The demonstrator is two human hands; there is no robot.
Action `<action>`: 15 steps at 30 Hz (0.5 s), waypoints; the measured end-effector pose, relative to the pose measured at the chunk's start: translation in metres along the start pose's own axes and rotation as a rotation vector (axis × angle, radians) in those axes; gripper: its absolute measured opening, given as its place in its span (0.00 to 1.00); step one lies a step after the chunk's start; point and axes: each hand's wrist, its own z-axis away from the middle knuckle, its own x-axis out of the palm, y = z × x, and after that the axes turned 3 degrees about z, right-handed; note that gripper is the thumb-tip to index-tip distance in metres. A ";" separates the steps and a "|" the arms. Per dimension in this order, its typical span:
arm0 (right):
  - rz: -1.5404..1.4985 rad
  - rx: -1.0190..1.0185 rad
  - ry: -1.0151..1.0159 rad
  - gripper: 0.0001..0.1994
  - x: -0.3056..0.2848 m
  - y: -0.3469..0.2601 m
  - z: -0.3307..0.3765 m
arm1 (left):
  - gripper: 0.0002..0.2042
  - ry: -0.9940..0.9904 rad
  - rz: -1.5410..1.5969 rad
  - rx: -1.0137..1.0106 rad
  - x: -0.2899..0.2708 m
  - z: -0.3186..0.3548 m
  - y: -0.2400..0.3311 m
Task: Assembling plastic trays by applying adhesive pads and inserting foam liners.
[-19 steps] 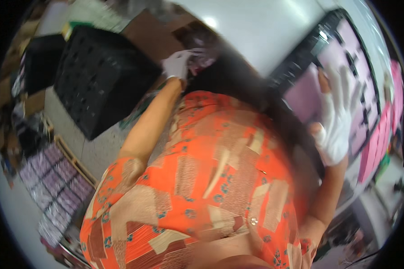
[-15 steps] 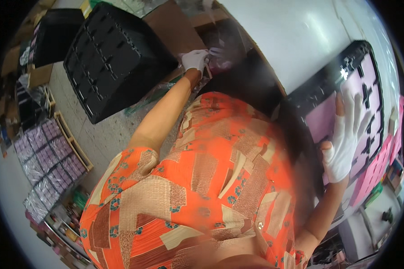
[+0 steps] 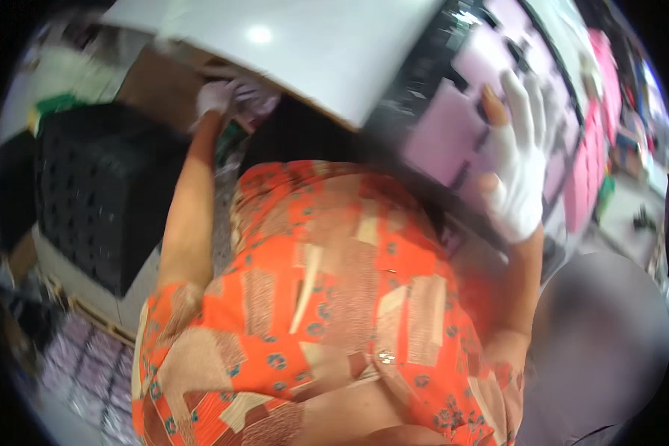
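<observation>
Both hands sit further left in the swung view than in the earlier frame. Fingers spread, the right hand (image 3: 519, 175) lies over pink pieces (image 3: 440, 132) in a black tray (image 3: 424, 74); the left hand (image 3: 214, 99), grip unclear, is at a blurred clear-wrapped bundle (image 3: 256, 102) beside brown cardboard (image 3: 156, 91).

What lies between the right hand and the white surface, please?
The head view shows part of the black tray with pink pieces between the right hand and the white surface.
</observation>
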 end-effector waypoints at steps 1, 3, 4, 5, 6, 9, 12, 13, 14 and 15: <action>-0.050 0.049 0.038 0.49 0.003 0.003 0.001 | 0.13 0.010 0.149 -0.220 -0.004 0.019 -0.010; -0.102 0.129 0.149 0.46 -0.004 0.007 0.011 | 0.22 0.159 0.331 -0.032 -0.025 0.045 -0.015; -0.081 0.173 0.147 0.46 -0.004 0.007 0.022 | 0.26 0.279 0.331 -0.038 -0.068 0.068 0.012; -0.115 0.223 0.182 0.44 -0.006 0.007 0.029 | 0.29 0.284 0.379 -0.067 -0.101 0.091 0.023; -0.167 0.252 0.219 0.42 -0.004 0.007 0.034 | 0.24 0.165 0.427 -0.189 -0.122 0.110 0.018; -0.163 0.276 0.270 0.33 -0.001 0.007 0.057 | 0.21 0.285 0.549 -0.411 -0.240 0.157 0.089; -0.221 0.329 0.326 0.29 0.002 0.000 0.074 | 0.10 0.592 0.921 -0.106 -0.305 0.197 0.174; -0.237 0.324 0.346 0.29 0.001 -0.002 0.074 | 0.06 0.641 0.887 0.328 -0.313 0.203 0.193; -0.235 0.328 0.359 0.28 0.005 -0.005 0.075 | 0.14 0.610 0.769 0.518 -0.313 0.193 0.208; -0.256 0.361 0.399 0.30 0.005 -0.005 0.081 | 0.21 0.582 0.516 0.775 -0.325 0.171 0.227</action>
